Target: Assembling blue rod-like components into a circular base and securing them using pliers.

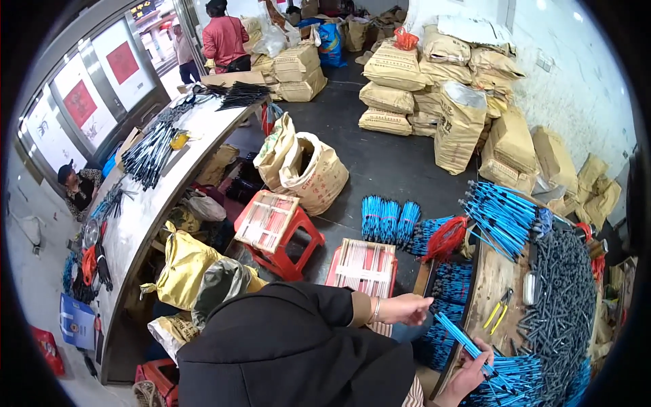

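Observation:
My right hand (468, 374) is closed round a small bundle of thin blue rods (456, 334), which slants up and left over the edge of the wooden bench (489, 278). Close to the bundle's upper end is my left hand (405, 309), its fingers curled and drawn together; whatever they may pinch is too small to make out. Beneath and beside my right hand lies a pile of blue rods with black ends (512, 380). Yellow-handled pliers (501, 312) rest on the bench, near a small silvery case (529, 288). A heap of small dark grey parts (559, 298) covers its right side.
Tied blue bundles (388, 220) stand on the floor ahead, near red cord (445, 239). Two red stools (288, 247) with slatted tops stand left of them. Sacks (393, 68) are stacked behind. A long table (203, 129) curves along the left; a person (81, 190) sits beyond it.

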`<state>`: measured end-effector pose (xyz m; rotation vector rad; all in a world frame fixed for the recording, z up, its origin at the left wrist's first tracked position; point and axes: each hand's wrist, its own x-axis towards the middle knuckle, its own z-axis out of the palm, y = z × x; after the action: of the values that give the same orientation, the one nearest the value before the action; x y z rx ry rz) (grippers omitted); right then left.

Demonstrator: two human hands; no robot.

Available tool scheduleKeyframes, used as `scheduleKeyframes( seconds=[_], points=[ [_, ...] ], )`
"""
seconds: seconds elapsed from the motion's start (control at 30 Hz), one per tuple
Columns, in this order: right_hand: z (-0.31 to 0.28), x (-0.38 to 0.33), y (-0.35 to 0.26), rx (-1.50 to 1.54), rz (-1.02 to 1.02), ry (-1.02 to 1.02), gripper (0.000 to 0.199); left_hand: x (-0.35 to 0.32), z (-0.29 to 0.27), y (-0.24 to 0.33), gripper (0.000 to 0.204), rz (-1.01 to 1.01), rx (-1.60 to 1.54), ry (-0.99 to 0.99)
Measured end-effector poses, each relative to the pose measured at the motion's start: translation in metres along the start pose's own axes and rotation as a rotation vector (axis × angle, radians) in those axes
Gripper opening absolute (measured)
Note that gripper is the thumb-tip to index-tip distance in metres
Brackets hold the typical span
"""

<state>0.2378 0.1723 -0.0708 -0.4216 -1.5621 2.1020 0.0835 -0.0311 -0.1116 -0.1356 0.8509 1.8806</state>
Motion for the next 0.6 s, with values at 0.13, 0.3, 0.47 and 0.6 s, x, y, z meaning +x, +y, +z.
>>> scheduleKeyframes(
  seconds=[0.13, 0.3, 0.47, 0.6],
  points=[
    [-0.004, -0.005, 0.015, -0.101, -0.019, 0.067, 0.026, -0.002, -0.015, -0.004, 0.027, -0.046, 0.586, 0.06],
    [0.029, -0.006, -0.009, -0.346, 0.157, 0.073, 0.024, 0.009, -0.028, 0.006, 0.026, 0.065, 1.075, 0.063],
    [0.028, 0.011, -0.011, -0.287, 0.256, 0.156, 0.025, 0.024, -0.107, 0.03, 0.036, 0.089, 1.617, 0.35],
    [0.009, 0.027, -0.006, -0.346, 0.257, 0.134, 0.025, 0.03, -0.209, 0.012, 0.04, -0.099, 1.755, 0.525]
  ],
)
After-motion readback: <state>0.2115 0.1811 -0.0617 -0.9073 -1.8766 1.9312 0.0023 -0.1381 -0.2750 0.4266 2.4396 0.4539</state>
